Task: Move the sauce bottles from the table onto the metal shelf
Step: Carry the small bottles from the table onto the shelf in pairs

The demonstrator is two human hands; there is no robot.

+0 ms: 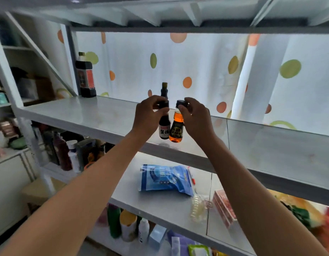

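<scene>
Head view. The metal shelf [89, 115] serves as reference. Above its front edge, the left hand [148, 115] pinches the black cap of a dark sauce bottle [164, 129], fingers curled round the cap. The right hand [194, 117] grips the black cap of an amber sauce bottle [176, 131] in the same manner. Both bottles hang upright, side by side and touching or nearly so; whether their bases rest on the shelf surface cannot be told. Directly behind them on the shelf stands a slim dark bottle [164, 90]. At the shelf's far left rear corner stands a large dark bottle [85, 78] with a red label. On the tier below the shelf lies a blue bag [165, 179], with a red box [224, 207] to its right.
</scene>
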